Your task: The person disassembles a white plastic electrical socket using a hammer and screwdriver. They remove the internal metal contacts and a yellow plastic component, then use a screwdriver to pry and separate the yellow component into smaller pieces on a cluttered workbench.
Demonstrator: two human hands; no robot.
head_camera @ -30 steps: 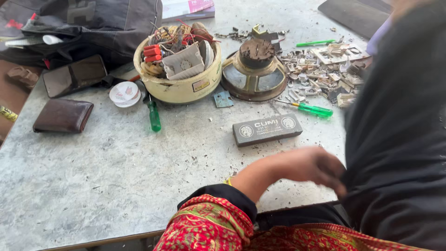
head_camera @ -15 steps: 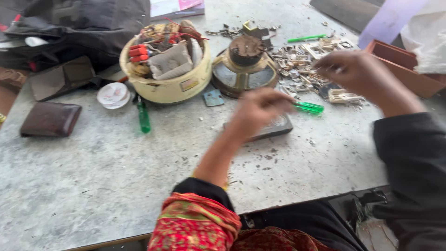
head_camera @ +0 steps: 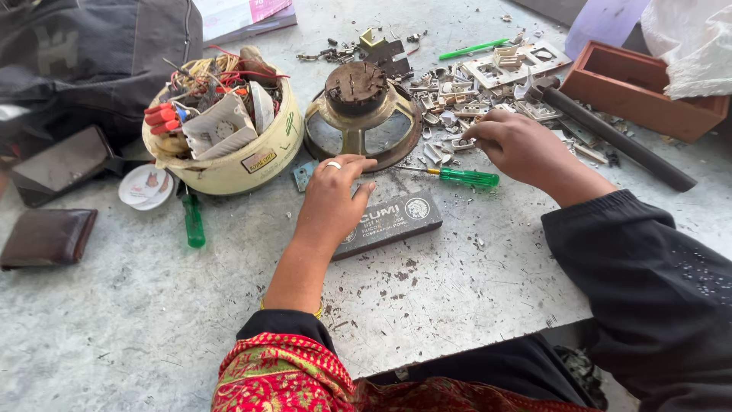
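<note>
My left hand, a ring on one finger, lies palm down on the left end of a dark grey rectangular block on the grey table. Its fingers are loosely spread and reach toward a round rusty metal part. My right hand rests at the edge of a heap of small metal scraps, fingers curled onto the pieces; whether it pinches one is hidden. A green-handled screwdriver lies just below that hand.
A cream bowl full of wires and parts stands at the left, another green screwdriver beside it. A brown wallet and dark bag sit far left. A wooden box and dark rod lie right.
Both hands have come forward from my lap onto the table. The left one settled on the grey block and the right one reached the scrap heap. The view has shifted slightly.
</note>
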